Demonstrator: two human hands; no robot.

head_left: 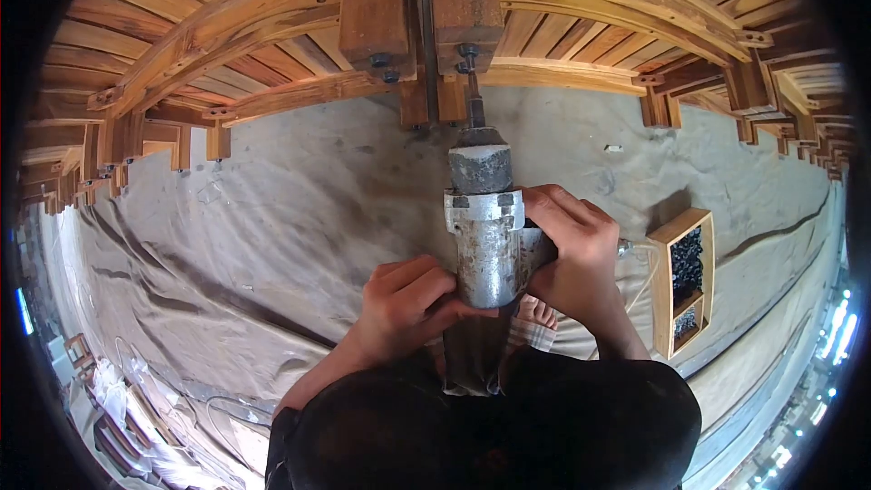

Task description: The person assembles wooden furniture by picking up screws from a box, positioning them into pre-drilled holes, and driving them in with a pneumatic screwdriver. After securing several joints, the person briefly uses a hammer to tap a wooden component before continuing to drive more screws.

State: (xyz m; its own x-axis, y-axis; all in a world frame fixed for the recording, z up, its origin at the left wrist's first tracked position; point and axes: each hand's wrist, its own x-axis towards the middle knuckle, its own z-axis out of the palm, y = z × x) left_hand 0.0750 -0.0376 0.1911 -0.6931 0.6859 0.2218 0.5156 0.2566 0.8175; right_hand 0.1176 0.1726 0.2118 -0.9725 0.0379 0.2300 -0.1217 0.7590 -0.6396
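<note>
A worn silver pistol-type power drill with a dark chuck points away from me. My right hand is closed around its grip, on the right side of the body. My left hand has its fingers curled against the left rear of the drill body. From the chuck a slim driver bit reaches to a small black fitting on the end of a wooden leg; its tip seems to touch it. The neighbouring wooden leg bears similar black fittings on its end.
Upturned slatted wooden furniture spans the far side, with rows of legs left and right. A wooden box of small dark parts sits at the right on the wrinkled floor cloth. A hose runs near it. Plastic-wrapped items lie lower left.
</note>
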